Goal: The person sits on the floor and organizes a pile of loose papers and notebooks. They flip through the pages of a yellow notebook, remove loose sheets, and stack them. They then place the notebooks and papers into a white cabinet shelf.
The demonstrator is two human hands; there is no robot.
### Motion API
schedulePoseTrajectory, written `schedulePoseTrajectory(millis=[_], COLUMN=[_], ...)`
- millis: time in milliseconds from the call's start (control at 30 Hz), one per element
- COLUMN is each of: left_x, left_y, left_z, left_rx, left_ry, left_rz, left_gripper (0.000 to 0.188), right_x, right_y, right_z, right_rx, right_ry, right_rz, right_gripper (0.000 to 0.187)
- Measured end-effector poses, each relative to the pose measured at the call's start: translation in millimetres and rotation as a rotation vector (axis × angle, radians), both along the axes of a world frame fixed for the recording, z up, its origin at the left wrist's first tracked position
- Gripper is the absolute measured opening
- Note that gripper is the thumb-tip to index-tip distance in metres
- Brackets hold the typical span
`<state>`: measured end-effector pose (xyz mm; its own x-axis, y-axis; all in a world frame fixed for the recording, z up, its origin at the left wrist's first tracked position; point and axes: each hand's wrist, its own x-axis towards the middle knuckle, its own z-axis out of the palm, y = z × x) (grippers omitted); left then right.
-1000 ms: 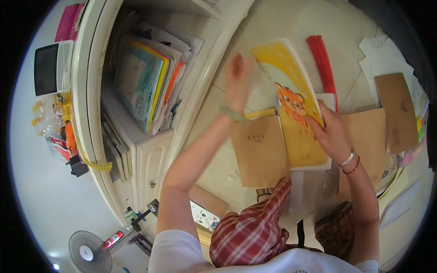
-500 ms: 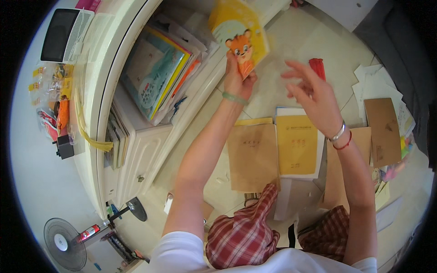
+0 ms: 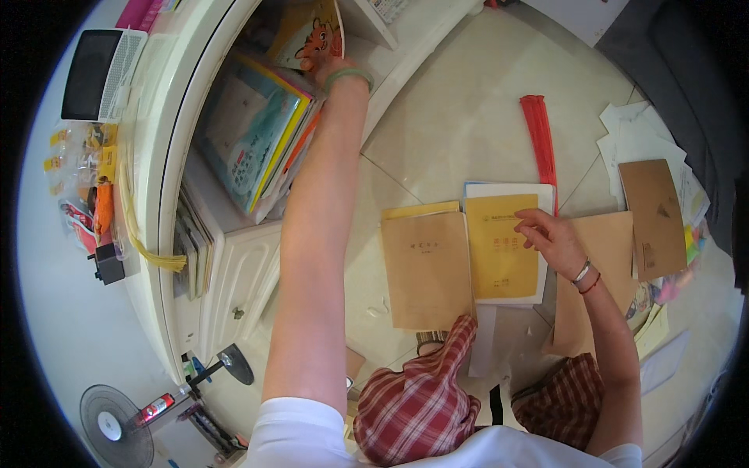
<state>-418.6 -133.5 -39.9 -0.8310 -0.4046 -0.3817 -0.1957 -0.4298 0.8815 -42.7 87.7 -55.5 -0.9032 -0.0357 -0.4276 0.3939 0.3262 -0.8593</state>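
Note:
My left hand [image 3: 321, 69] reaches into the white cabinet and grips a yellow picture book [image 3: 290, 48] with an orange cartoon animal on its cover. Right below the hand stands a leaning stack of books [image 3: 253, 129], a blue-green one in front. My right hand [image 3: 552, 246] hangs at the right side of a yellow booklet [image 3: 488, 269], its fingers loosely apart with nothing in them. Whether it touches the booklet, I cannot tell. Beside that booklet a tan booklet [image 3: 427, 265] rests on the floor.
The cabinet [image 3: 242, 269] curves along the left, with a fan [image 3: 115, 421] below it. A red tassel [image 3: 537, 129], a brown folder [image 3: 654, 222], a tan envelope [image 3: 605, 234] and white papers [image 3: 636, 132] lie on the tiled floor, right of the booklets.
My left hand has carried the picture book left and away from me, into the cabinet. My right hand has dropped from above the floor to the yellow booklet.

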Motion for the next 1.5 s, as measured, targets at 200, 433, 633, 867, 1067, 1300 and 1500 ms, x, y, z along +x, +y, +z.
schedulePoseTrajectory(millis=[200,433,633,867,1067,1300,1500], left_x=[-38,-36,-15,-10,-14,-3,110], left_y=[-10,3,15,2,-1,7,34], left_z=[-22,-9,-1,-18,-13,-8,-34], left_rx=[-0.003,0.143,0.261,0.457,0.317,0.149,0.072], left_ry=[-0.118,-0.175,-0.147,-0.054,-0.065,0.054,0.072], left_rz=[0.041,0.131,0.244,0.366,0.238,0.094,-0.384], left_gripper=[0.032,0.035,0.035,0.040,0.037,0.034,0.032], right_x=[7,26,31,42,47,62,66], right_y=[5,10,8,7,5,10,61], right_z=[-4,-20,-17,-20,-22,-37,-59], right_rx=[-0.083,-0.039,-0.043,-0.055,-0.075,-0.017,0.177], right_ry=[-0.070,-0.057,-0.061,-0.106,-0.114,-0.092,-0.162], right_rz=[-0.073,-0.063,-0.060,-0.048,-0.068,-0.085,-0.452], right_gripper=[0.025,0.025,0.024,0.023,0.024,0.022,0.019])
